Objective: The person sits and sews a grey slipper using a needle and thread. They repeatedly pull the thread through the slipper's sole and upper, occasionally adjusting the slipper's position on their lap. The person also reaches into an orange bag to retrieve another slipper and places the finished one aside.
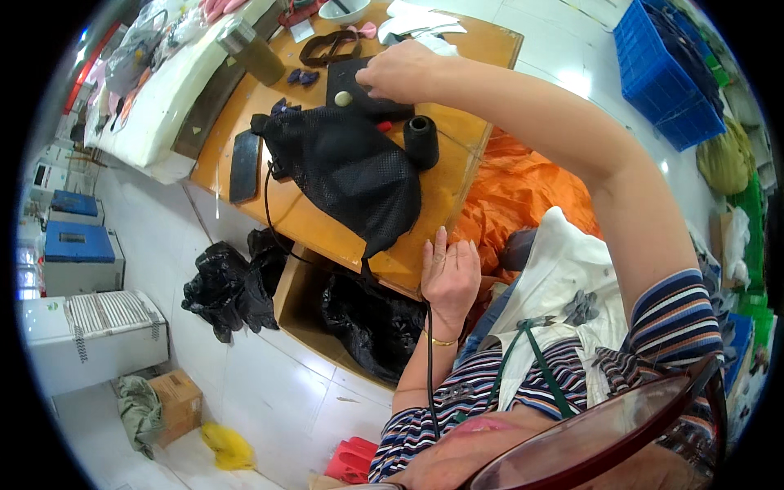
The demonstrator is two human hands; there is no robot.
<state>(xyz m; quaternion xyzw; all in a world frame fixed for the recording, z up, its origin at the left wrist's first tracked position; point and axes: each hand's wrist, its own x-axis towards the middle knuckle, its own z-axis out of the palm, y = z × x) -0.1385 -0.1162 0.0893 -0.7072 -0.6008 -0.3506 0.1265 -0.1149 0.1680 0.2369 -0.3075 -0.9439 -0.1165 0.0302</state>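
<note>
My right hand (pixel 400 72) reaches over the far part of the wooden table. Its fingers are pinched together above a flat black piece (pixel 347 73), and what they hold, if anything, is hidden. My left hand (pixel 450 273) rests at the table's near edge, fingers outstretched and holding nothing. Between the hands lies a black mesh bag (pixel 351 167). Close to the bag stands a cone of black thread (pixel 421 140). A small pale round object (pixel 343 99) sits at the flat piece's near edge. Left of the bag is a dark phone-like slab (pixel 245 167).
Dark bows (pixel 302 77), a brown strap loop (pixel 329 49), a bottle (pixel 251 53) and a white bowl (pixel 344 11) are farther back. Orange fabric (pixel 523 196) lies right of the table (pixel 457 175). An open carton (pixel 294 286) with black plastic stands below; a black cable (pixel 429 367) passes my left forearm.
</note>
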